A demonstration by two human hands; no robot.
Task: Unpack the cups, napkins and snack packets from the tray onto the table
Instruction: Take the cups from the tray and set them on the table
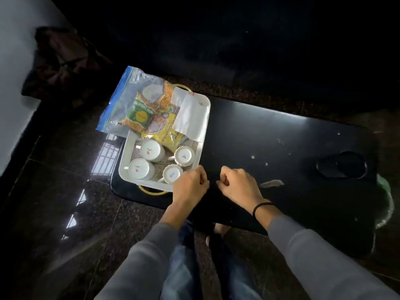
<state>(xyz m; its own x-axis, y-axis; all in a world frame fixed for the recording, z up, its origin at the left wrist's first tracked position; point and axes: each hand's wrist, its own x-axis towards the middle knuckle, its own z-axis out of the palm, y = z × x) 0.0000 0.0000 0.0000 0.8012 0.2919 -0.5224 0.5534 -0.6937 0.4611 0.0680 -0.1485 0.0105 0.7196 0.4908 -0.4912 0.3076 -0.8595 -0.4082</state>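
Observation:
A white tray (125, 158) with yellow handles sits on the left end of a low black table (281, 148). Several white cups stand upside down in its near half, among them a mug (151, 150) and a small fluted cup (184, 157). Yellow and green snack packets (151, 120) lie in the far half, partly on a clear zip bag (121, 98). White napkins (190, 114) rest at the far right of the tray. My left hand (190, 185) hovers loosely curled at the tray's near right corner, holding nothing. My right hand (238, 184) is curled over the bare table beside it.
A round cup recess (342, 167) is sunk into the table's right end. White specks and a pale smear (271, 183) mark the tabletop. The glossy dark stone floor (65, 191) surrounds the table. A dark bag (60, 59) lies at the upper left by the wall.

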